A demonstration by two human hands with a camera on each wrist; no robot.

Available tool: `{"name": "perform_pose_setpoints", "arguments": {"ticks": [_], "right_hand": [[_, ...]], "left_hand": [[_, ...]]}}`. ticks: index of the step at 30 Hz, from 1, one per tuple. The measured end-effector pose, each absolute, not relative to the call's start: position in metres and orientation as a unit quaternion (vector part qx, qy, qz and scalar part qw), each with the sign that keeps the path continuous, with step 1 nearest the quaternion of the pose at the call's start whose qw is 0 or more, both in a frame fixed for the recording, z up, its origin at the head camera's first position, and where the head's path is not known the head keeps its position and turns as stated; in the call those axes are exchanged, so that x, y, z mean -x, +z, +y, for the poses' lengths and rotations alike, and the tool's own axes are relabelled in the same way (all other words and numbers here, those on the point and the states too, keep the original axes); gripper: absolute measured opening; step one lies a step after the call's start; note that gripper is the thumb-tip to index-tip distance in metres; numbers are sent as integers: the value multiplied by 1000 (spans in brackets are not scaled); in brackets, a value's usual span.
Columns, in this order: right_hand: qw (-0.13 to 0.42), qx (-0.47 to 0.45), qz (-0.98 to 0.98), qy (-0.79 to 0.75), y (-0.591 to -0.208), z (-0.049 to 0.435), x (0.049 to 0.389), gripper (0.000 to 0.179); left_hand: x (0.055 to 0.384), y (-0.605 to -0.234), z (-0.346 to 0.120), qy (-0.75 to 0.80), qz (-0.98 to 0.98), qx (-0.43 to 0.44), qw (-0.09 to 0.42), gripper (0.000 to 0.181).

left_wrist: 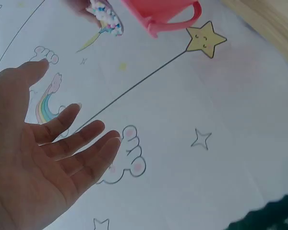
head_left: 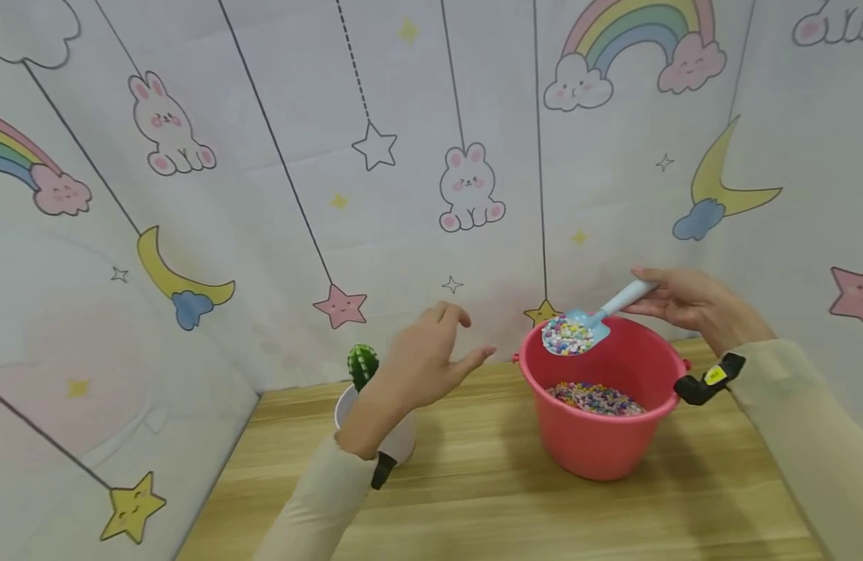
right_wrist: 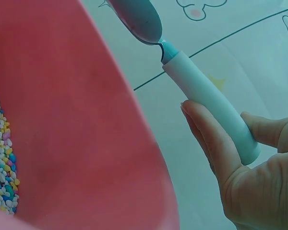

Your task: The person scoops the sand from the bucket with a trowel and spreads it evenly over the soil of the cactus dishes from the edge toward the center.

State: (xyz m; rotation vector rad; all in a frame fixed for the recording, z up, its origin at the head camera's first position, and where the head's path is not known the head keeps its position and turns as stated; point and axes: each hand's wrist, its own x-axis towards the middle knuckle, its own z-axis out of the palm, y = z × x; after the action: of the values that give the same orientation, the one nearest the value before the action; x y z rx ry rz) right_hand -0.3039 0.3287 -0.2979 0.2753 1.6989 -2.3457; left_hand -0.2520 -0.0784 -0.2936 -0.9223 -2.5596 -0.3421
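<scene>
My right hand (head_left: 687, 304) grips the pale handle of a light blue scoop (head_left: 624, 298) between thumb and fingers. Small multicoloured pebbles (head_left: 567, 336) heap in the scoop's bowl, held above the far left rim of a red bucket (head_left: 599, 444). More coloured pebbles (head_left: 592, 397) cover the bucket's bottom. In the right wrist view, the scoop's handle (right_wrist: 211, 105) lies between the thumb and the fingers. My left hand (head_left: 424, 354) hangs in the air left of the bucket, holding nothing; the left wrist view shows its fingers (left_wrist: 81, 148) spread and slightly bent.
A green cactus (head_left: 362, 365) in a white pot (head_left: 401, 442) stands behind my left forearm, which partly hides it. Bucket and pot rest on a wood-grain table (head_left: 459, 506). A white cloth backdrop (head_left: 403, 234) printed with bunnies, stars and rainbows rises close behind them.
</scene>
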Motion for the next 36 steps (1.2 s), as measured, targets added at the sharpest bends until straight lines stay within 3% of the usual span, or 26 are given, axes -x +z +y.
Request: {"name": "perform_pose_setpoints", "arguments": {"ticks": [6, 15, 22, 28, 36], "right_hand": [[120, -89, 583, -799, -299, 327, 306, 21], [121, -99, 566, -810, -297, 319, 311, 27], [132, -87, 568, -807, -293, 305, 316, 35], [139, -95, 560, -811, -290, 288, 320, 39], [149, -114, 530, -827, -288, 267, 322, 31]], "left_hand": [[247, -284, -130, -149, -908, 301, 250, 58], [246, -309, -202, -170, -947, 197, 190, 92], [251, -345, -232, -128, -969, 154, 143, 114], [261, -377, -244, -95, -978, 147, 113, 117], [270, -404, -253, -86, -981, 163, 61, 119]]}}
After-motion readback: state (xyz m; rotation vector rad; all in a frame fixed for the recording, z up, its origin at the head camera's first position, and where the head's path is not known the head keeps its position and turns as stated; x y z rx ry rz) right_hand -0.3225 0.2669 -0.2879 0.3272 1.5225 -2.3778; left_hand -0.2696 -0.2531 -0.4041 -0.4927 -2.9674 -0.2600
